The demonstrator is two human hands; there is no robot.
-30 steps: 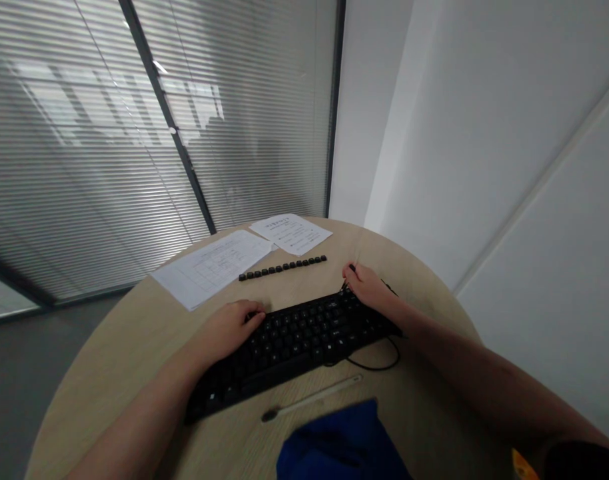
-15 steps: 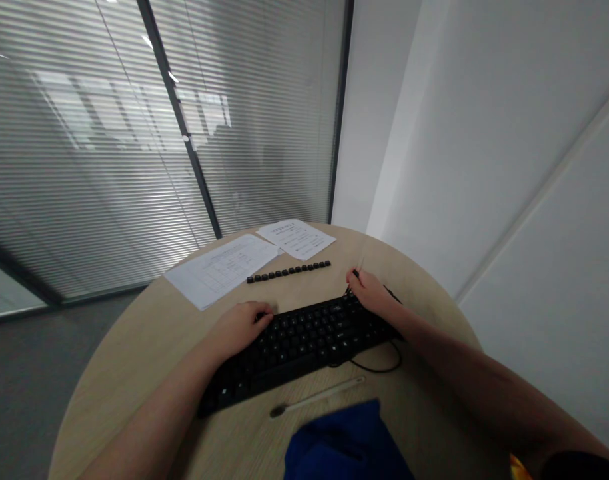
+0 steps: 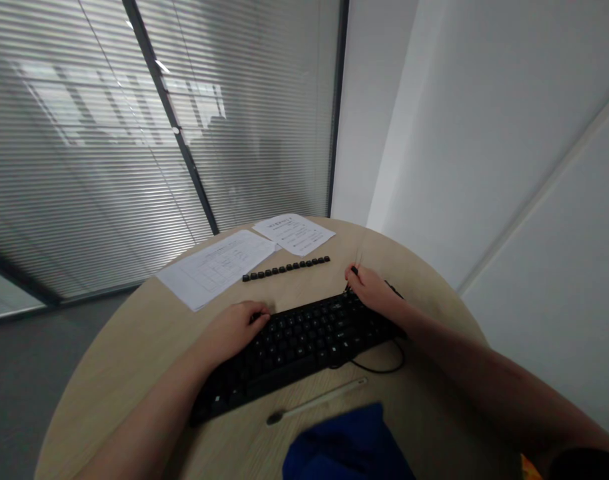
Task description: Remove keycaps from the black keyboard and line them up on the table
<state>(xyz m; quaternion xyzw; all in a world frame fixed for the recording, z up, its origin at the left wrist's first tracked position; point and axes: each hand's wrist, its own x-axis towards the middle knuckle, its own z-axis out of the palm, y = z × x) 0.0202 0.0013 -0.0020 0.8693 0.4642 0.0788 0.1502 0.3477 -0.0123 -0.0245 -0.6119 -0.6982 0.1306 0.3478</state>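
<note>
A black keyboard [image 3: 304, 337] lies at a slant across the round table. My left hand [image 3: 239, 327] grips its far edge on the left, thumb and fingers closed on the frame. Over the keyboard's far right part, my right hand [image 3: 367, 287] is closed in a pinch on a small keycap puller [image 3: 354, 270]. Thin wires rise above my fingers, and dark prongs point down at the top row; whether they hold a key cannot be made out. Beyond the keyboard stands a row of loose black keycaps [image 3: 287, 268].
Printed papers [image 3: 217, 267] and another sheet [image 3: 294, 233] lie at the table's far side. A thin brush [image 3: 317, 402] rests in front of the keyboard, near a blue cloth [image 3: 344, 443]. The keyboard's cable [image 3: 384, 371] loops on the wooden table [image 3: 109, 373].
The camera view has shifted slightly. Both hands keep their places on and over the keyboard, with the same grips.
</note>
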